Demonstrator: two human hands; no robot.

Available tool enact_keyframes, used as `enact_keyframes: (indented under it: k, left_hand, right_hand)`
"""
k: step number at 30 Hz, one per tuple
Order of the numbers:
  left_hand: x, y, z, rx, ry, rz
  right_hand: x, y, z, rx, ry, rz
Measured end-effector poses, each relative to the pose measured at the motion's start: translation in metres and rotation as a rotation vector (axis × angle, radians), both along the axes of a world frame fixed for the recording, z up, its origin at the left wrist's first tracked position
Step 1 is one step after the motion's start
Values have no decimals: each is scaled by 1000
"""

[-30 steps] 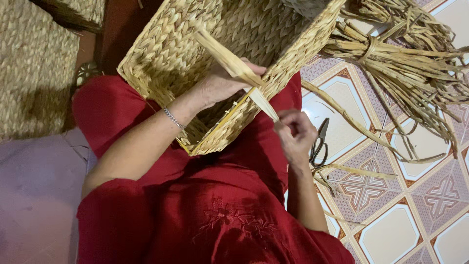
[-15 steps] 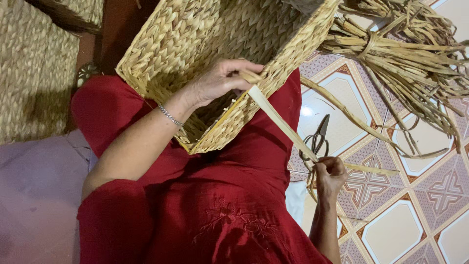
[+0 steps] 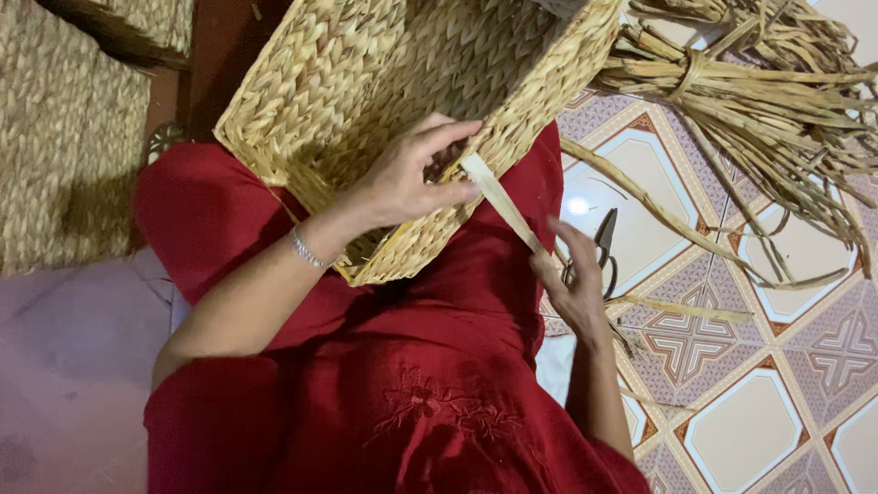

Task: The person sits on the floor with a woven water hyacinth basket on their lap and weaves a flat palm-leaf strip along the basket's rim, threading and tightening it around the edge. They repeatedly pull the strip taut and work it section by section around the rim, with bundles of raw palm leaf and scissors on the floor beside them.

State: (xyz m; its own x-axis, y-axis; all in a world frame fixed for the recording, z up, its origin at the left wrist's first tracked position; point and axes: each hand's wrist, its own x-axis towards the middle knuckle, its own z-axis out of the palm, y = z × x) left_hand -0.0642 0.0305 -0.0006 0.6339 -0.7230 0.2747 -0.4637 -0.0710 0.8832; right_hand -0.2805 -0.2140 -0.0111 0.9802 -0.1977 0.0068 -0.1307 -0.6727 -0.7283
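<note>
From the head view, I am looking down at a rectangular woven basket (image 3: 402, 101) of pale straw-coloured fibre with a herringbone plait. It is filling the upper middle of the frame and resting tilted on a lap in a red dress (image 3: 402, 393). A flat, pale fibre strip (image 3: 498, 197) is leaving the basket's lower rim and running down and to the right, across the dress, to the other hand.

In the upper right a tied bundle of dried reeds (image 3: 768, 91) is lying on the patterned floor tiles (image 3: 777, 402), with loose strands trailing down toward the centre right. A pair of dark scissors (image 3: 605, 247) is lying on the tiles just right of the strip, partly hidden behind fingers. At the left edge more woven matting (image 3: 64, 137) is showing. Nothing is covering the rim where the strip starts.

The left hand (image 3: 412, 178) is reaching in from the lower left, a bracelet (image 3: 306, 249) on its wrist; its fingers are curling over the basket's rim and its thumb is pressing the strip's upper end against the weave. The right hand (image 3: 576, 284) is rising from the bottom right, wrist bent, fingers loosely spread with the strip's lower end at them; I cannot tell whether they are pinching it.
</note>
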Motion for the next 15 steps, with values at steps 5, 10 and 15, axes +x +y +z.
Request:
enact_keyframes:
  k: [5,10,15]
  left_hand:
    - [-17,0,5,95,-75,198]
    - [-25,1,1,49,-257,255]
    - [-28,4,-4,89,-230,207]
  right_hand:
    - [65,33,17,243,-53,29]
    - [72,50,15,-14,-162,90]
    - [61,71,4,-57,-303,129]
